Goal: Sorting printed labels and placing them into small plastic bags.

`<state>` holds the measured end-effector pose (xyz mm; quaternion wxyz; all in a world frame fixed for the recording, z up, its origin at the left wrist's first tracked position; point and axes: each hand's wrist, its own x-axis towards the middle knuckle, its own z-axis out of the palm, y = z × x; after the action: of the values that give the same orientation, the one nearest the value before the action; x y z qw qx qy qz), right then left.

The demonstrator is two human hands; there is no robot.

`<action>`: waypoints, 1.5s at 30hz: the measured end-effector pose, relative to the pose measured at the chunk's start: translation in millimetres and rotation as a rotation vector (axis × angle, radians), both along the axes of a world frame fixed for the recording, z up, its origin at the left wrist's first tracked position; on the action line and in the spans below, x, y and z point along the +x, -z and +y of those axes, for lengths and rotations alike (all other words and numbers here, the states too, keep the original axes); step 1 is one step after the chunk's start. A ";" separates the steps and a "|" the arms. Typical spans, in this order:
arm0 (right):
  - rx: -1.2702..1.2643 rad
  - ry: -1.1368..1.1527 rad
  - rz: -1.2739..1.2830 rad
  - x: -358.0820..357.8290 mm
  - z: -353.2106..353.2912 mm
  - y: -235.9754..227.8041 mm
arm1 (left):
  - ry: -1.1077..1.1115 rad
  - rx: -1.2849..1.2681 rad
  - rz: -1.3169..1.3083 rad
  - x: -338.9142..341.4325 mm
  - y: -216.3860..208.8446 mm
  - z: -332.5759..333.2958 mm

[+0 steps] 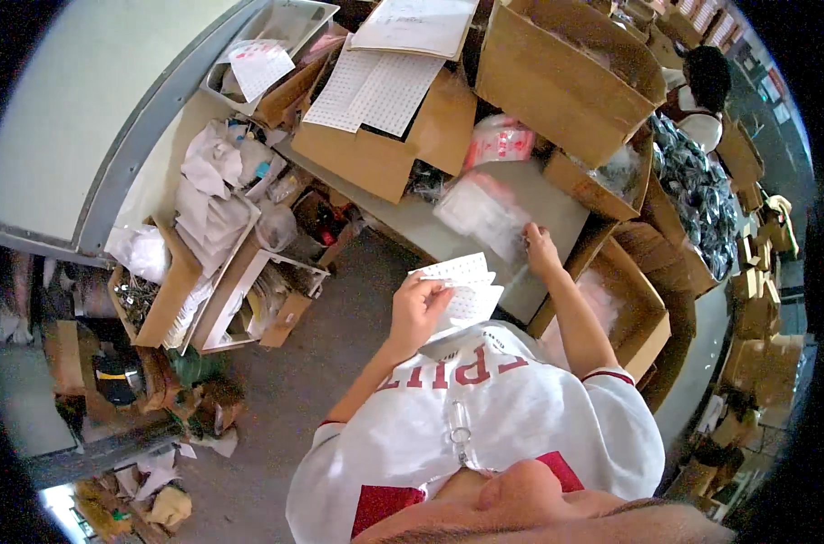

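Observation:
My left hand [419,308] is closed around several white printed sheets [464,288], fanned out in front of my chest. The sheets carry rows of small print, like label sheets. To the right, my right hand [541,250] pinches the near corner of a clear plastic bag [498,227]. This bag is blurred and lies over the grey tabletop [546,186]; I cannot tell whether others are under it. Just behind it sits a plastic pack with red print [501,142].
An open carton [366,159] behind bears more printed sheets [375,89] and a paper pad [416,25]. Large cartons [566,77] stand back right, one with black plastic bags [693,190]. Boxes of paper [217,218] are at left. Another person [702,95] is far right.

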<state>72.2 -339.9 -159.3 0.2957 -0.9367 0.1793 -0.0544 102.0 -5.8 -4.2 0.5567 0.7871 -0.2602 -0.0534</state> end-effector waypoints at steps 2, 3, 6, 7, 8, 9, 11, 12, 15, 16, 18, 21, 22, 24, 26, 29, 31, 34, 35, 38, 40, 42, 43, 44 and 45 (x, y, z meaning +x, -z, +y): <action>-0.134 0.111 0.099 0.7 -0.1 -6.3 | -0.005 -0.019 -0.046 0.2 1.4 -1.5; -0.134 0.108 0.099 2.4 -6.2 -11.8 | -0.008 -0.019 -0.046 -0.1 0.6 -1.4; -0.214 0.232 0.393 4.9 -20.8 -38.6 | -0.013 -0.028 -0.014 -1.4 0.4 -0.1; -0.236 0.186 0.374 4.1 -20.8 -48.3 | -0.020 -0.036 -0.027 -1.3 2.0 0.4; -0.258 0.139 0.355 4.8 -20.8 -52.9 | -0.029 -0.043 -0.040 -1.2 3.3 1.3; -0.258 0.148 0.353 7.8 -30.9 -37.6 | -0.020 -0.045 -0.043 -0.9 2.3 -0.7; 0.037 0.028 0.263 15.6 -59.7 13.0 | -0.005 -0.025 0.004 -3.0 0.5 -4.1; 0.037 0.017 0.265 23.8 -52.2 10.4 | -0.016 -0.023 0.005 -3.7 2.9 -2.8; 0.577 0.081 0.276 45.6 -15.1 -6.6 | 0.009 -0.017 -0.064 -2.5 5.7 -1.0; 0.230 0.056 0.292 46.6 -9.3 -6.9 | 0.013 -0.009 -0.053 -3.2 3.4 -1.4; -0.116 0.024 0.299 46.4 -5.5 -15.1 | 0.010 0.001 -0.044 -4.5 1.6 -0.6; -0.250 0.089 0.429 36.7 -15.9 -47.3 | -0.033 -0.019 0.030 -6.0 3.2 2.2; -0.251 0.091 0.429 37.6 -22.4 -44.5 | -0.029 -0.026 0.016 -6.1 4.8 2.1; -0.227 -0.093 0.595 48.2 -31.7 -37.0 | -0.025 -0.034 0.002 -5.3 8.5 1.8; -0.163 -0.142 0.472 60.0 -23.5 -27.1 | 0.030 0.000 -0.081 -3.6 11.3 1.1; -0.136 -0.202 0.343 70.9 -26.3 8.7 | 0.058 -0.004 -0.093 -3.2 3.7 -3.9; -0.240 -0.148 0.262 74.9 -13.0 16.4 | 0.052 -0.017 -0.100 -4.3 2.5 -3.7; -0.186 -0.004 0.296 70.2 6.9 -46.1 | 0.020 -0.038 -0.141 -4.4 5.7 -0.1; -0.184 0.008 0.299 62.7 6.9 -46.5 | 0.037 -0.052 -0.182 -4.8 5.0 -1.0; -0.087 0.043 0.057 59.5 22.0 -75.6 | 0.074 -0.016 -0.033 -5.3 3.1 -0.7; 0.250 -0.232 0.022 48.8 66.1 -149.4 | 0.072 -0.001 -0.098 -4.6 4.6 -1.0; 0.521 -0.515 -0.089 24.9 102.2 -187.8 | 0.079 0.014 -0.167 -4.4 3.8 -3.3; 0.468 -0.626 0.007 19.4 113.8 -204.3 | 0.068 0.005 -0.168 -3.9 3.0 -4.4; 0.371 -0.744 -0.084 16.0 122.6 -212.4 | 0.061 -0.005 -0.168 -3.5 2.2 -5.5; 0.325 -0.746 -0.107 13.3 125.2 -212.5 | 0.049 -0.045 -0.179 -3.4 3.2 -8.1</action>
<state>85.5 -214.7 53.2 0.4483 -0.8744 -0.1818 0.0368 98.5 -13.9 -7.4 0.5472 0.7695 -0.3293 0.0092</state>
